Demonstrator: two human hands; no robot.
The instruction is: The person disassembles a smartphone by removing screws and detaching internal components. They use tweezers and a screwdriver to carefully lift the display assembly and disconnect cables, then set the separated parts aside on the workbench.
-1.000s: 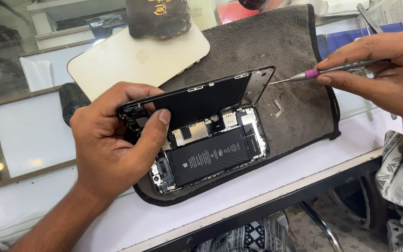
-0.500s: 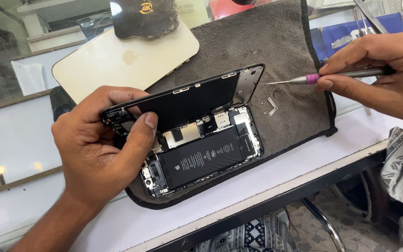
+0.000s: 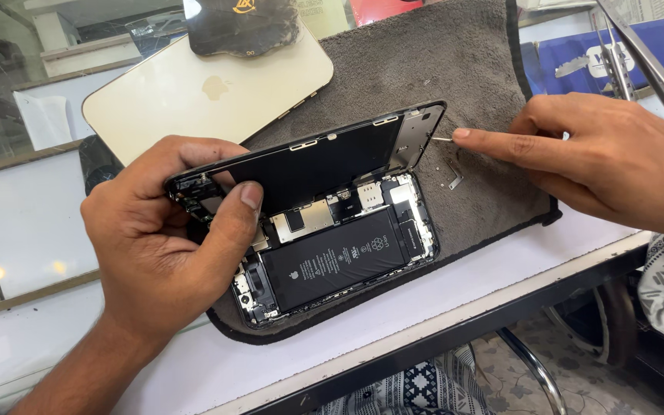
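left hand [image 3: 155,246] grips the opened phone [image 3: 332,246] on the grey mat [image 3: 455,69], thumb propping its lifted screen [image 3: 324,161]. right hand [image 3: 609,157] pinches a thin tool [image 3: 443,139] beside the screen's top corner.

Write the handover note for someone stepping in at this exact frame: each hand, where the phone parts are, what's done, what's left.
Left hand: grips the opened phone at its end, thumb propping the lifted screen.
Right hand: holds a thin tool, tip near the screen's upper corner.
Phone lies on the grey mat; battery and boards exposed. A small metal bracket lies loose on the mat.
Done: screen lifted open, one bracket out.
Left: the screen is not yet separated from the body, apparently.
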